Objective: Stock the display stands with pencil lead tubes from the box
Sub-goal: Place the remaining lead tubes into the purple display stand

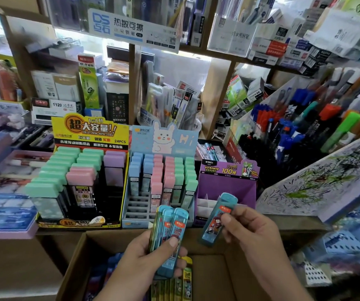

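The tubes (174, 224) are teal with red labels; the purple stand (224, 185) bears yellow lettering, the pale blue stand (142, 137) a white rabbit; the box (214, 274) is brown.

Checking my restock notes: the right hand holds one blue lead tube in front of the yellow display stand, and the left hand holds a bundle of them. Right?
The stand is wrong. The head view shows the right hand holding one blue lead tube in front of the purple display stand; the left hand holds a bundle of them.
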The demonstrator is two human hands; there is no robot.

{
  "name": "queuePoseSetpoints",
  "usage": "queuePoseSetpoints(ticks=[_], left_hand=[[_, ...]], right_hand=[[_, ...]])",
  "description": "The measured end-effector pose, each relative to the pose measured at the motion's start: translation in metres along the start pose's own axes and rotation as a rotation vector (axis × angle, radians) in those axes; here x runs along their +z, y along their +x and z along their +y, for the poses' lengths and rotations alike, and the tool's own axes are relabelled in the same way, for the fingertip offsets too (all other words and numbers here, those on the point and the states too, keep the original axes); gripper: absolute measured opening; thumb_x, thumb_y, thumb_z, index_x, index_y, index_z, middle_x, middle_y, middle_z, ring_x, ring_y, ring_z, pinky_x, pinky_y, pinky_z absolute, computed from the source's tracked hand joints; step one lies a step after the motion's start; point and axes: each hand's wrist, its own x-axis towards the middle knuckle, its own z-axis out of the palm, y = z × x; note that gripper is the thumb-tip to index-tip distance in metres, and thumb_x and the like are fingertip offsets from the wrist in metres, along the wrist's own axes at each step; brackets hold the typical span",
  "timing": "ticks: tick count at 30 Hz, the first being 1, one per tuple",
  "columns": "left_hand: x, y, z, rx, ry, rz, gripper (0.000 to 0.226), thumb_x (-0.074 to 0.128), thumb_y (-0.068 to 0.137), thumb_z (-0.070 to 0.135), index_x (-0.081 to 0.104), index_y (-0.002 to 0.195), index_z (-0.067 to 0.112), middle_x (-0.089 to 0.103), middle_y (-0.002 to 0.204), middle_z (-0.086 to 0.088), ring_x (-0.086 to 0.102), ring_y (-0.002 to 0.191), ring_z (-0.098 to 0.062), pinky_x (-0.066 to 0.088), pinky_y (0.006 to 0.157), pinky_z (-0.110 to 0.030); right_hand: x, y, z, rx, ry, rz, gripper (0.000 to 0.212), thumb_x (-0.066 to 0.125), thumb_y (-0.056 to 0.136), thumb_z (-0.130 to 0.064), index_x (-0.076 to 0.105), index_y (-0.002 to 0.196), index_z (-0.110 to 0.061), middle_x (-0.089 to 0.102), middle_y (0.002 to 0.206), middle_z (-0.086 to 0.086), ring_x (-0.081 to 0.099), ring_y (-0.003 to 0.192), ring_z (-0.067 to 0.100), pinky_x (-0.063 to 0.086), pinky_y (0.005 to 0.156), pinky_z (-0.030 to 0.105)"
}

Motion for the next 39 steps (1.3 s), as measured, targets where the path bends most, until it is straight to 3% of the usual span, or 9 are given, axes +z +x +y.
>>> queuePoseSetpoints(ticks=[4, 7, 10, 15, 21, 27, 30, 34, 39], left_hand=[[0.0, 0.001, -0.001, 0.015, -0.011, 0.005, 0.048, 0.079, 0.069, 0.026, 0.071, 0.111, 0.004, 0.073, 0.092, -0.033, 0.071, 0.069, -0.033, 0.059, 0.057, -0.035], [-0.003, 0.003, -0.002, 0.018, -0.009, 0.007, 0.052, 0.079, 0.069, 0.029, 0.069, 0.113, 0.004, 0.073, 0.093, -0.032, 0.07, 0.07, -0.033, 0.059, 0.057, -0.034], [-0.005, 0.004, -0.003, 0.016, -0.017, 0.004, 0.046, 0.074, 0.078, 0.027, 0.067, 0.117, 0.003, 0.073, 0.093, -0.031, 0.071, 0.071, -0.031, 0.059, 0.058, -0.033], [-0.006, 0.005, -0.003, 0.021, -0.022, 0.011, 0.043, 0.069, 0.083, 0.028, 0.065, 0.119, 0.005, 0.074, 0.092, -0.029, 0.07, 0.072, -0.029, 0.057, 0.058, -0.032], [-0.006, 0.006, -0.002, 0.024, -0.035, 0.023, 0.045, 0.07, 0.079, 0.032, 0.066, 0.117, 0.009, 0.074, 0.091, -0.027, 0.069, 0.072, -0.029, 0.056, 0.057, -0.032], [-0.004, 0.006, -0.001, 0.015, -0.029, 0.021, 0.046, 0.07, 0.077, 0.033, 0.067, 0.117, 0.01, 0.074, 0.087, -0.025, 0.069, 0.069, -0.027, 0.055, 0.055, -0.03], [-0.005, 0.006, -0.001, -0.003, -0.023, 0.031, 0.05, 0.071, 0.075, 0.035, 0.067, 0.118, 0.01, 0.075, 0.089, -0.025, 0.07, 0.069, -0.028, 0.055, 0.056, -0.031], [-0.005, 0.004, 0.0, -0.007, -0.009, 0.036, 0.05, 0.072, 0.075, 0.036, 0.068, 0.118, 0.011, 0.075, 0.092, -0.027, 0.07, 0.072, -0.029, 0.054, 0.058, -0.032], [-0.004, 0.002, 0.003, -0.002, -0.01, 0.019, 0.045, 0.07, 0.078, 0.033, 0.068, 0.117, 0.012, 0.075, 0.09, -0.027, 0.07, 0.07, -0.029, 0.054, 0.058, -0.034]], right_hand=[[-0.008, 0.005, -0.012, -0.044, -0.112, 0.035, 0.016, 0.078, 0.073, -0.029, 0.078, 0.087, -0.021, 0.073, 0.078, 0.015, 0.066, 0.066, 0.019, 0.057, 0.062, 0.025], [-0.009, 0.015, -0.02, -0.118, -0.153, 0.069, 0.007, 0.076, 0.082, -0.021, 0.078, 0.088, -0.023, 0.075, 0.078, 0.014, 0.071, 0.067, 0.021, 0.06, 0.062, 0.024], [-0.007, 0.03, -0.023, -0.209, -0.21, 0.125, 0.015, 0.073, 0.091, -0.008, 0.078, 0.088, -0.021, 0.077, 0.08, 0.011, 0.075, 0.072, 0.022, 0.061, 0.065, 0.025], [0.001, 0.055, -0.021, -0.33, -0.384, 0.111, 0.019, 0.071, 0.093, -0.006, 0.077, 0.095, -0.024, 0.078, 0.08, 0.0, 0.075, 0.074, 0.015, 0.061, 0.07, 0.023], [0.008, 0.074, -0.002, -0.33, -0.515, 0.074, 0.019, 0.074, 0.093, -0.011, 0.076, 0.086, -0.029, 0.076, 0.078, -0.008, 0.072, 0.072, 0.006, 0.056, 0.067, 0.017], [0.014, 0.08, 0.017, -0.28, -0.706, 0.105, 0.023, 0.076, 0.092, -0.023, 0.071, 0.081, -0.043, 0.072, 0.081, -0.03, 0.068, 0.078, -0.007, 0.048, 0.064, 0.016], [0.016, 0.082, 0.021, -0.32, -0.795, 0.152, 0.015, 0.073, 0.093, -0.027, 0.075, 0.079, -0.033, 0.07, 0.07, -0.024, 0.066, 0.068, -0.002, 0.046, 0.051, 0.018], [0.017, 0.083, 0.025, -0.332, -0.92, 0.153, 0.045, 0.068, 0.097, -0.034, 0.057, 0.055, -0.025, 0.056, 0.05, -0.015, 0.049, 0.045, 0.006, 0.036, 0.045, 0.02], [0.017, 0.084, 0.025, -0.32, -0.904, 0.13, 0.049, 0.067, 0.097, -0.037, 0.054, 0.052, -0.021, 0.051, 0.046, -0.008, 0.044, 0.04, 0.008, 0.034, 0.044, 0.021]])
